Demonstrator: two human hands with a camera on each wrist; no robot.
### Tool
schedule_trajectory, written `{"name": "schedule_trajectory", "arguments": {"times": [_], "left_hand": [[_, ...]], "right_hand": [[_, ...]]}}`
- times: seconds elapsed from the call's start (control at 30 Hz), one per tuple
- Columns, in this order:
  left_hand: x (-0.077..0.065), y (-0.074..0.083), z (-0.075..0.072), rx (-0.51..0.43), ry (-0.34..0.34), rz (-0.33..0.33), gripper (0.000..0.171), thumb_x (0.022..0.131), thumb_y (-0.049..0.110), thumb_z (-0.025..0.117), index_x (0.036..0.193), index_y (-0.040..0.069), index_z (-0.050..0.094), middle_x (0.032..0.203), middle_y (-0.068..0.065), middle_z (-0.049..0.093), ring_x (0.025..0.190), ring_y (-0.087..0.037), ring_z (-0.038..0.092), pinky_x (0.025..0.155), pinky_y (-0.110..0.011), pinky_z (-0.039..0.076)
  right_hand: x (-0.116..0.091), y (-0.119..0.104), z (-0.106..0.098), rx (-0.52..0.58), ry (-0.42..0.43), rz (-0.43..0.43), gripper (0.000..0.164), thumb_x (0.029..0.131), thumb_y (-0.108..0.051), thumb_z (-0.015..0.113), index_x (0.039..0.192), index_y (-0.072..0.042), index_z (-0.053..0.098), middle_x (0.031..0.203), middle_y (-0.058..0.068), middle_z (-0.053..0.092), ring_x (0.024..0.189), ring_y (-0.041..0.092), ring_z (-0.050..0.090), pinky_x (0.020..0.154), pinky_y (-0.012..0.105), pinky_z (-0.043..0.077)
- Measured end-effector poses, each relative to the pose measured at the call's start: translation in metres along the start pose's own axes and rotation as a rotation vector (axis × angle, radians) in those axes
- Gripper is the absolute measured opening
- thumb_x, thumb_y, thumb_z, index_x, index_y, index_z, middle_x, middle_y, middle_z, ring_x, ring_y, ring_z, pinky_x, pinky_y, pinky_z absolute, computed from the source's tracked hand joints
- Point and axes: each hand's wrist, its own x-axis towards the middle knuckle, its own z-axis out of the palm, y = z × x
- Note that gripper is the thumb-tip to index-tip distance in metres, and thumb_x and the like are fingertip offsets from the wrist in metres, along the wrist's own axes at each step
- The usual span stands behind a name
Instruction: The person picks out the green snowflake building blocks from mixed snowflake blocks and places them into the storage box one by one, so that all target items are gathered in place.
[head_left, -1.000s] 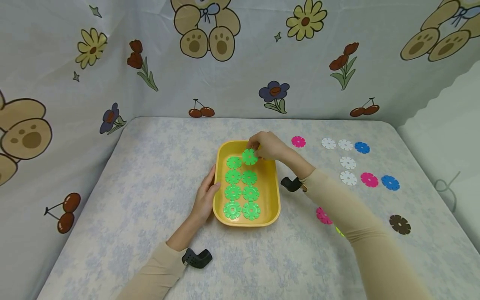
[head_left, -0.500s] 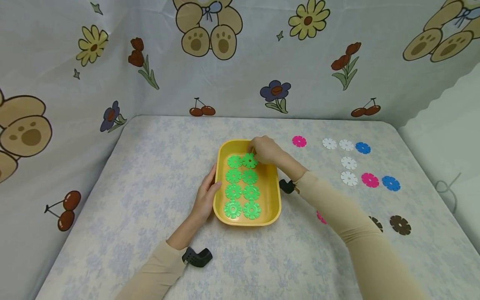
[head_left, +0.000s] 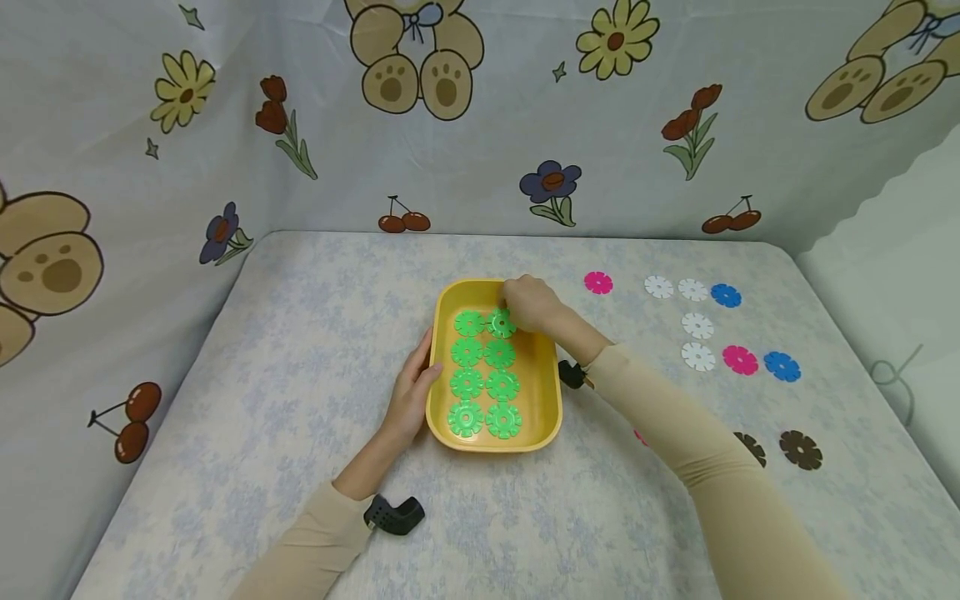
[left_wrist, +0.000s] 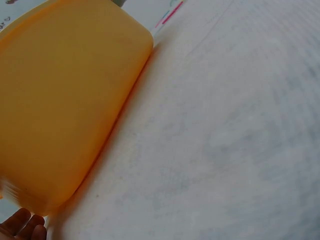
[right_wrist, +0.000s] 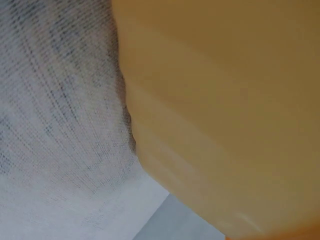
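A yellow tray (head_left: 536, 417) stands on the table in the head view, with green notched building discs (head_left: 466, 384) lying in two columns inside. My left hand (head_left: 408, 392) holds the tray's left side, its thumb at the rim and the other fingers mostly out of sight. At the far right of the tray, my right hand (head_left: 531, 304) has curled fingers on the last green disc (head_left: 501, 323) of the right column; the fingertips are partly hidden. The left wrist view shows the tray's outer wall (left_wrist: 65, 95) and a few fingertips (left_wrist: 22, 225). Only tray wall (right_wrist: 225, 110) and cloth fill the right wrist view.
Right of the tray lie a pink disc (head_left: 598, 282), several white discs (head_left: 697, 326), two blue discs (head_left: 782, 367), another pink disc (head_left: 740, 361) and a brown disc (head_left: 800, 450). My right forearm partly covers a second brown disc (head_left: 750, 448). A patterned curtain (head_left: 465, 167) hangs behind the table.
My right hand has lowered the green disc to the end of the right column. The right forearm shifted slightly, uncovering part of a brown disc and covering a yellow one. The left hand stayed put.
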Motion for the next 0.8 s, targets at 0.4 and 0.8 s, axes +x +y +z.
{"name": "schedule_trajectory", "arguments": {"times": [0.4,0.8], "left_hand": [[0.000,0.000,0.001,-0.004,-0.001,0.002,0.058,0.104,0.019,0.039,0.158,0.021,0.017,0.163,-0.005,0.016,0.152,-0.021,0.013,0.122,-0.042,0.015],[-0.001,0.002,0.002,-0.003,0.002,-0.004,0.058,0.105,0.017,0.039,0.158,0.020,0.018,0.163,-0.004,0.017,0.151,-0.019,0.014,0.122,-0.038,0.017]], "right_hand": [[0.000,-0.002,0.001,-0.037,-0.004,0.009,0.043,0.093,0.009,0.048,0.063,-0.016,0.028,0.065,0.000,0.016,0.056,0.012,0.020,0.050,0.023,0.025],[-0.010,0.002,-0.009,0.072,-0.027,0.015,0.030,0.091,0.009,0.048,0.067,-0.007,0.057,0.063,0.006,0.047,0.054,0.014,0.039,0.053,0.023,0.041]]}}
